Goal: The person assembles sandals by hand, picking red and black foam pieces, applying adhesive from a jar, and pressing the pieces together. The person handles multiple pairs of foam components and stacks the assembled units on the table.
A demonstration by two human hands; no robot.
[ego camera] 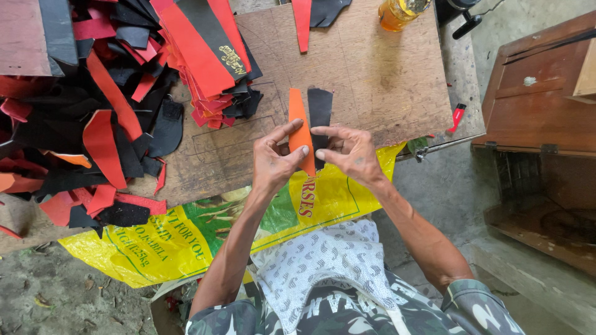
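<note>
Both hands meet above the near edge of the desk (385,74), a worn sheet of plywood seen from the head camera. Left hand (273,162) pinches the lower part of an orange strip (298,118) between thumb and fingers, the forefinger stretched along the strip's side. Right hand (349,152) closes its thumb and fingertips on a black strip (320,107) that stands just beside the orange one, edge to edge, both pieces upright and narrowing toward their lower ends. Whether the two strips overlap under the fingers cannot be told. Beneath the hands a yellow and green woven sack (186,239) lies spread over the desk's near edge and down toward the person's lap, where a white patterned cloth (323,260) rests on camouflage clothing. To the left, well apart from the hands, a large heap of red and black cut pieces (99,105) covers the desk, with a neater stack of red strips (202,56) leaning beside it. At the far edge stands an amber bottle (397,12), near a lone red strip (302,22) and a black scrap. On the right, off the desk, sits a brown wooden cabinet (534,105), and a small red object (457,116) lies on the concrete floor between cabinet and desk.
</note>
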